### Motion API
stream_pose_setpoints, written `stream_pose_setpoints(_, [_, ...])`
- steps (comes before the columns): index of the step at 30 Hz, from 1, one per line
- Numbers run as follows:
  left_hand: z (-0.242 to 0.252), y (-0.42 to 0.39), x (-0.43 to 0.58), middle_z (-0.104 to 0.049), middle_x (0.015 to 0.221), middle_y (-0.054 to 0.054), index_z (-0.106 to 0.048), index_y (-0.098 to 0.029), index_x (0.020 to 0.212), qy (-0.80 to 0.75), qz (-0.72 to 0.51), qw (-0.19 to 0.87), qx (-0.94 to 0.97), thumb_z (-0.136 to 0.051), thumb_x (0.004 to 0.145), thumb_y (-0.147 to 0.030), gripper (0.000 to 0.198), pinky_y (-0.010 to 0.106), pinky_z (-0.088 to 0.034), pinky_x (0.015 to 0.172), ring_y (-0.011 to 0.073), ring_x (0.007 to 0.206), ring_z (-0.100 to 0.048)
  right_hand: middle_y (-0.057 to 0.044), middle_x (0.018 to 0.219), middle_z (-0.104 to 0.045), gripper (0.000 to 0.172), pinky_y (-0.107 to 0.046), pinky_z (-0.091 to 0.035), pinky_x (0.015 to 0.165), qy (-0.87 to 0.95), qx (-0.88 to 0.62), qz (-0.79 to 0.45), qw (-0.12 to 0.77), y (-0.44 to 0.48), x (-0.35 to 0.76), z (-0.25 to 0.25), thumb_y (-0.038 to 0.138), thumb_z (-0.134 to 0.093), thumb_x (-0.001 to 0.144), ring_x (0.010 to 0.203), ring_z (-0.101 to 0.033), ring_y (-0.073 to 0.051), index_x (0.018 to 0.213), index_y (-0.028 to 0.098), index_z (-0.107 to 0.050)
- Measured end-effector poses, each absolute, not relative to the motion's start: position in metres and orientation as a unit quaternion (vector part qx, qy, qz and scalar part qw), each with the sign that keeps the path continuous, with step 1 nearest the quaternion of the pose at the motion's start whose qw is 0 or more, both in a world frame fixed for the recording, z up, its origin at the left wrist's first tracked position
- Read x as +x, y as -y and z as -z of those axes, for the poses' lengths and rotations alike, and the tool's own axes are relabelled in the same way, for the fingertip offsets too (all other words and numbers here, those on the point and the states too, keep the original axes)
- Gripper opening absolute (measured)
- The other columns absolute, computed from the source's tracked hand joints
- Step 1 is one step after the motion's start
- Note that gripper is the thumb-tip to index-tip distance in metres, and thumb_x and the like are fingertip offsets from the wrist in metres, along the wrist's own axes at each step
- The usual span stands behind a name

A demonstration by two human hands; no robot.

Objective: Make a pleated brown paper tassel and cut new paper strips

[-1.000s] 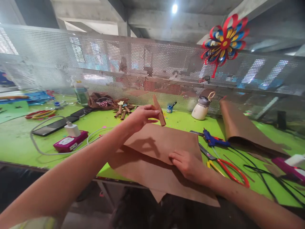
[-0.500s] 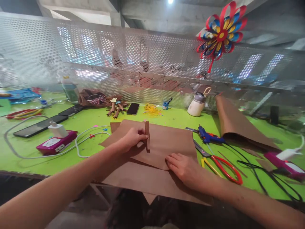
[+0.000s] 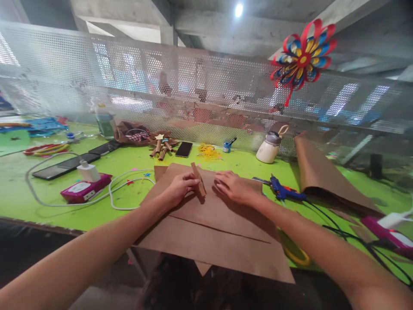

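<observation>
Brown paper sheets [image 3: 213, 232] lie stacked on the green table [image 3: 129, 202], hanging over its front edge. My left hand [image 3: 180, 188] is closed on a small folded brown paper strip [image 3: 198, 178], holding it tilted on the upper sheet. My right hand [image 3: 232, 187] rests just right of the strip, fingers curled with the tips on the sheet, holding nothing that I can see.
A blue glue gun [image 3: 284, 191] and yellow-handled scissors [image 3: 295, 254] lie to the right, with a folded brown sheet [image 3: 319, 176] and black cables. Left are a magenta box [image 3: 84, 190] with a charger and white cable, and phones. A perforated screen [image 3: 193, 86] with a paper flower [image 3: 301, 58] backs the table.
My left hand brought the strip down from the air onto the sheet. My right hand then slid from the sheet's near edge up beside the strip.
</observation>
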State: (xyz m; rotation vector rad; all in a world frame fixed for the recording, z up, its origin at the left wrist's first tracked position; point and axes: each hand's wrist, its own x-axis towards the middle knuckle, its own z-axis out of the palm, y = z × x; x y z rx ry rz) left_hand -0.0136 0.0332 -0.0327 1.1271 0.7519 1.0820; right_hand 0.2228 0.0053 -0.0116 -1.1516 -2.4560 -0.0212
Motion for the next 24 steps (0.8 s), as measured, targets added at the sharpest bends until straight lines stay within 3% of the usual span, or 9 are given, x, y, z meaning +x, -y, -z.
stream_pose_setpoints(3, [0.033, -0.03, -0.014, -0.061, 0.069, 0.002, -0.06, -0.013, 0.068, -0.326, -0.491, 0.642, 0.491, -0.08, 0.058, -0.021, 0.024, 0.028, -0.047, 0.068, 0.0134, 0.065, -0.059, -0.014, 0.142, -0.045, 0.047, -0.049, -0.03, 0.106, 0.875, -0.461, 0.014, 0.147, -0.036, 0.218, 0.031, 0.04, -0.046, 0.092, 0.129, -0.04, -0.026, 0.134, 0.019, -0.048])
stream_pose_setpoints(8, [0.035, -0.024, -0.012, -0.06, 0.066, 0.002, -0.059, -0.013, 0.068, -0.327, -0.49, 0.603, 0.538, -0.076, 0.062, -0.022, 0.02, 0.027, -0.045, 0.062, 0.0128, 0.06, -0.057, -0.011, 0.148, -0.038, 0.051, -0.049, -0.025, 0.107, 0.877, -0.472, 0.02, 0.092, -0.043, 0.22, 0.056, 0.047, -0.031, 0.097, 0.134, -0.034, -0.026, 0.14, 0.022, -0.041])
stream_pose_setpoints(16, [-0.003, -0.039, -0.004, -0.056, 0.051, 0.0, -0.057, -0.014, 0.061, -0.429, -0.382, 0.585, 0.573, -0.071, 0.062, -0.015, 0.014, 0.028, -0.043, 0.056, 0.014, 0.051, -0.056, -0.008, 0.149, -0.037, 0.051, -0.043, -0.024, 0.108, 0.881, -0.466, 0.037, 0.073, -0.043, 0.219, 0.055, 0.046, -0.026, 0.098, 0.134, -0.034, -0.024, 0.141, 0.023, -0.039])
stream_pose_setpoints(20, [-0.032, -0.071, 0.019, -0.062, 0.055, 0.001, -0.059, -0.013, 0.06, -0.432, -0.407, 0.569, 0.569, -0.074, 0.058, -0.01, 0.016, 0.025, -0.04, 0.057, 0.0128, 0.055, -0.058, -0.009, 0.148, -0.038, 0.049, -0.044, -0.025, 0.107, 0.883, -0.461, 0.042, 0.077, -0.042, 0.218, 0.053, 0.045, -0.028, 0.098, 0.131, -0.037, -0.024, 0.14, 0.023, -0.042])
stream_pose_setpoints(24, [-0.017, -0.098, 0.026, -0.059, 0.052, 0.001, -0.054, -0.014, 0.057, -0.428, -0.449, 0.592, 0.515, -0.072, 0.061, -0.005, 0.02, 0.028, -0.047, 0.061, 0.0133, 0.054, -0.059, -0.009, 0.147, -0.04, 0.049, -0.043, -0.028, 0.105, 0.882, -0.462, 0.041, 0.085, -0.042, 0.218, 0.053, 0.044, -0.03, 0.097, 0.13, -0.039, -0.024, 0.14, 0.023, -0.042])
